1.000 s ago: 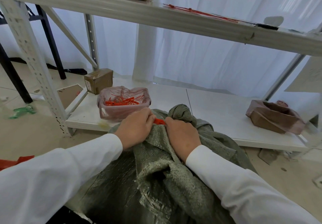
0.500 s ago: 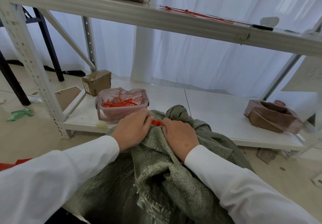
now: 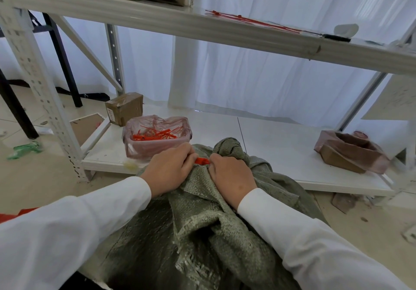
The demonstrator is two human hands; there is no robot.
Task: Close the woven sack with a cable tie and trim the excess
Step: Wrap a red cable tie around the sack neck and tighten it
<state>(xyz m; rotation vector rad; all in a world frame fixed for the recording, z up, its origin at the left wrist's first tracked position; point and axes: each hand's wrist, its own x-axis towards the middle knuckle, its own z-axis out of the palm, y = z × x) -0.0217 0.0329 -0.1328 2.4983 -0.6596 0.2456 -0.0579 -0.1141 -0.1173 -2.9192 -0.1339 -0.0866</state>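
A grey-green woven sack (image 3: 202,222) fills the lower middle of the view, its gathered neck (image 3: 229,149) bunched up just beyond my hands. A short piece of orange-red cable tie (image 3: 201,160) shows between my two hands at the neck. My left hand (image 3: 168,168) is closed on the tie from the left, fingers curled over it. My right hand (image 3: 229,172) is closed on the tie's other side and presses on the sack cloth. The rest of the tie is hidden under my fingers.
A plastic-lined tub (image 3: 157,135) of orange tie offcuts stands on the low white shelf (image 3: 281,147), with a small cardboard box (image 3: 125,108) behind it. A brown crumpled box (image 3: 351,152) lies at the right. Long red ties (image 3: 254,21) and a dark tool (image 3: 335,37) rest on the upper shelf.
Both hands stay closed at the sack's neck, barely shifted. The view has tilted slightly.
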